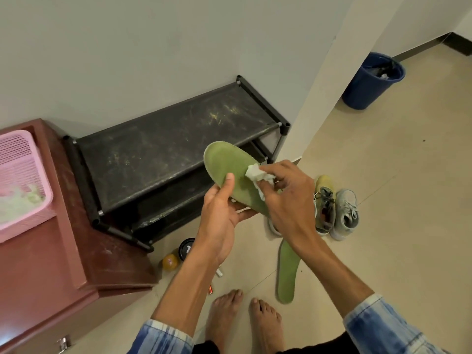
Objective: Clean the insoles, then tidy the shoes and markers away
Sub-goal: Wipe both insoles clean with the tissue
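Floor: pale tiled floor (398, 190) below a white wall, as I read it on my feed.
Cabinet: red cabinet (38, 264) at left, with a pink basket (23, 180) on top.
Rack: dusty black shoe rack (166, 144) against the wall, just beside the cabinet.
Bin: blue bin (367, 83) at far right, well apart.
Shoes: pair of shoes (325, 210) side by side on the floor, right of the hands.
Insoles: green held insole (222, 159) is raised in front of the rack; second insole (287, 272) lies flat on the floor near the shoes.
Left hand: left hand (222, 221) holds the insole, thumb on top, fingers curled beneath.
Right hand: right hand (286, 198) pinches a crumpled white tissue (255, 175) against the insole's face.
Markers: small markers (219, 273) on the floor by the left forearm; I cannot make out detail.
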